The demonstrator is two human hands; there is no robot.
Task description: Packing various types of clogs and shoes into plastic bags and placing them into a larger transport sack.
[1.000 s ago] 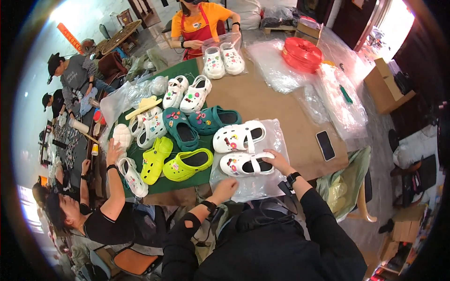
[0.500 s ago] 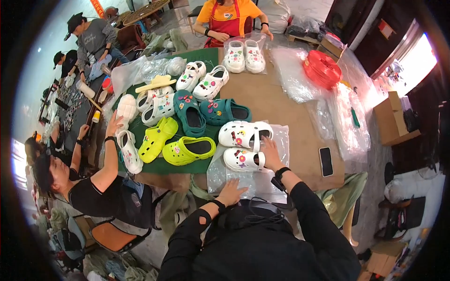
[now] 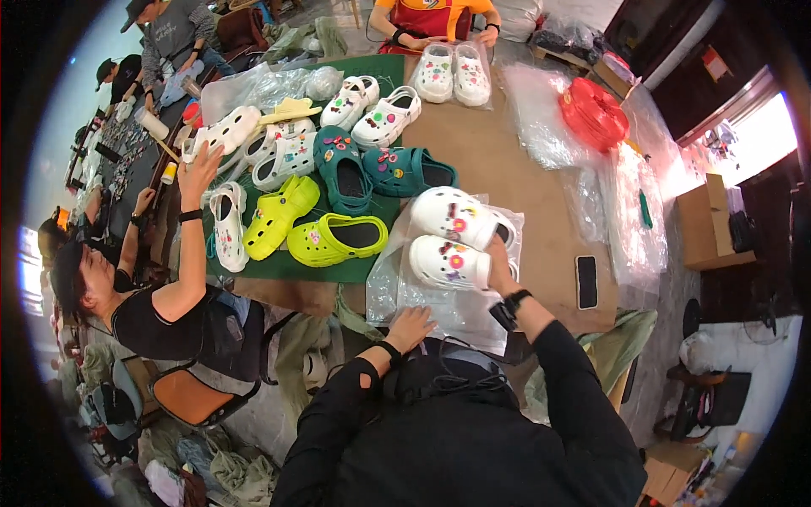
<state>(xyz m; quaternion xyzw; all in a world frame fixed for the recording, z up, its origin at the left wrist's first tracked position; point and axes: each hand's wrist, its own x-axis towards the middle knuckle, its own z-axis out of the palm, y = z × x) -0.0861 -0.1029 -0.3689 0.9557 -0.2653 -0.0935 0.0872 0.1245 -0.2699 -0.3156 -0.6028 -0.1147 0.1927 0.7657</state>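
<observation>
A pair of white clogs [image 3: 445, 260] with colourful charms is held by my right hand [image 3: 503, 269], its fingers at the heel openings. The clogs are tilted, toes to the left, over a clear plastic bag [image 3: 397, 291]. Flat on the near edge of that bag rests my left hand [image 3: 411, 329], fingers stretched out and holding nothing. Lime-green clogs [image 3: 338, 241] lie left of the bag, with dark teal clogs [image 3: 345, 173] farther back.
At left, a co-worker's hand [image 3: 201, 173] holds up a white clog [image 3: 224, 131]. Across the table, another person handles bagged white clogs [image 3: 454, 74]. A phone [image 3: 586, 282] lies to the right, and red plastic twine [image 3: 594, 115] sits beyond clear bags [image 3: 541, 110].
My right hand has closed on the heels of the white clogs and tipped them up off the bag. The co-worker at left has raised a white clog. My left hand stays on the bag.
</observation>
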